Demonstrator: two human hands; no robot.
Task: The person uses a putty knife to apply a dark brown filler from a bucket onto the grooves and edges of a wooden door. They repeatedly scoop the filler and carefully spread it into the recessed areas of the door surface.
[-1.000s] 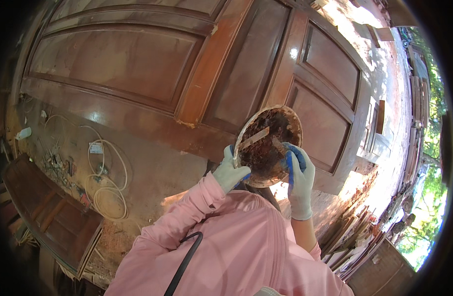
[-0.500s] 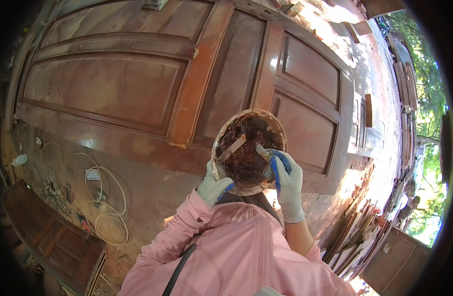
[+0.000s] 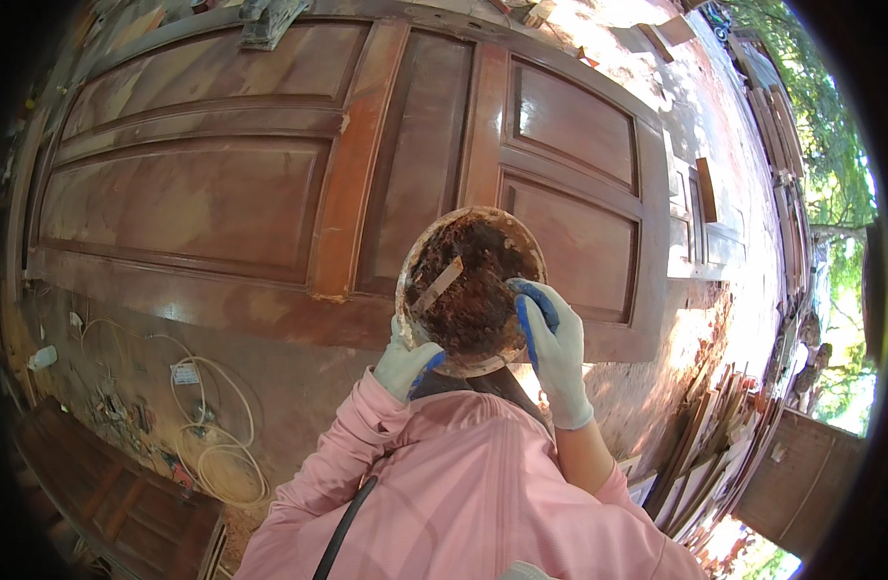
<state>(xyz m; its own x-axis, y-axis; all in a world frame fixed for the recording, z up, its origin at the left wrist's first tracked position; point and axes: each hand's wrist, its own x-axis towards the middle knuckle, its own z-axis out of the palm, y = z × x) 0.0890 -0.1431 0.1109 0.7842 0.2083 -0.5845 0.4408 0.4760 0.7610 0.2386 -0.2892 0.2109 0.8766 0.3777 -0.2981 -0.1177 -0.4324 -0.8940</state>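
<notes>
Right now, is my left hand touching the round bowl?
Touching: the head view shows the left hand gripping the bowl, its thumb over the rim.

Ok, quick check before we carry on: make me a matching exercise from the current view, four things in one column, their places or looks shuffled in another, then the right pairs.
Things
1. Left hand
2. Right hand
3. Flat strip
4. Panelled door

Places and looks
A. Slanted, inside the round container, left of its middle
B. Large and brown, beyond the container
C. At the container's right side, blue on the glove's fingers
D. Gripping the container's near left rim

Right pairs: 1-D, 2-C, 3-A, 4-B
</notes>
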